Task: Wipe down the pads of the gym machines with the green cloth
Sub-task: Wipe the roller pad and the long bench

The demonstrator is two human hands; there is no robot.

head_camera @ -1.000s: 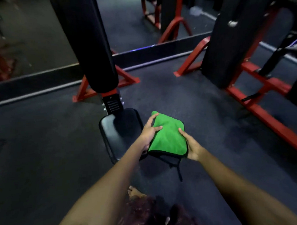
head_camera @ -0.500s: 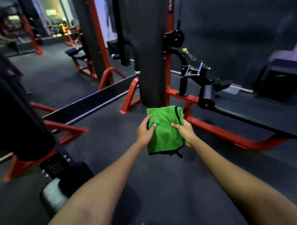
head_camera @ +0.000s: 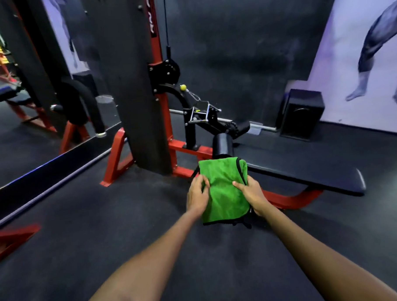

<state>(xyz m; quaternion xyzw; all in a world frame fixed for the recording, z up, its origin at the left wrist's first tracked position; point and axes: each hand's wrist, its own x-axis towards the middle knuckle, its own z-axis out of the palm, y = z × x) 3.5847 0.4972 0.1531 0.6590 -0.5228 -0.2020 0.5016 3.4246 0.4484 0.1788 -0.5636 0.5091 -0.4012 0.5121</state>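
I hold a folded green cloth (head_camera: 224,190) with black trim in front of me, above the floor. My left hand (head_camera: 196,197) grips its left edge, thumb on top. My right hand (head_camera: 251,194) grips its right edge. Behind the cloth lies a long black bench pad (head_camera: 307,170) of a red-framed cable row machine (head_camera: 166,120). A black roller pad (head_camera: 222,143) stands at the bench's near end, just beyond the cloth's top edge. The cloth touches no pad.
A tall black weight-stack shroud (head_camera: 133,85) rises at centre left. A wall mirror (head_camera: 31,89) fills the left side above a black ledge. A black speaker box (head_camera: 301,114) sits by the far wall. A red frame foot (head_camera: 8,240) pokes in at the lower left. Dark rubber floor surrounds me.
My view has swung right, away from the small seat pad toward the cable row bench. Both hands kept hold of the cloth throughout and now carry it close to the bench.
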